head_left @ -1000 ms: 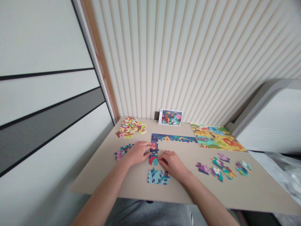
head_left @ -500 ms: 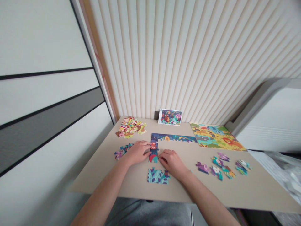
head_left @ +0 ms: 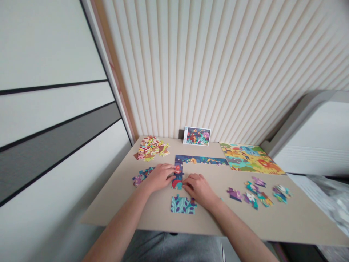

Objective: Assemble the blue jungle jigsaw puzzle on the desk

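An L-shaped strip of joined jigsaw pieces (head_left: 201, 159) lies on the table, its left column running down toward me. My left hand (head_left: 163, 176) rests along the outer side of that column, fingers stretched and thumb apart, tips touching its edge. On the column's inner side, near its lower end, is my right hand (head_left: 198, 187), with fingers curled and pressed together; whatever is at its fingertips is hidden. Just below both hands sits a joined turquoise jigsaw section (head_left: 182, 205) with purple leaves. Partly behind my left forearm is a pile of blue and purple pieces (head_left: 140, 177).
A picture card (head_left: 197, 136) stands against the pleated wall. Yellow and red pieces (head_left: 152, 147) are heaped at the back left. An animal puzzle picture (head_left: 251, 158) lies at the back right, with several loose pieces (head_left: 252, 187) in front of it on the beige table (head_left: 122, 207).
My right fingertips have shifted very slightly left, toward the column. My left hand and the pieces on the table stay where they were.
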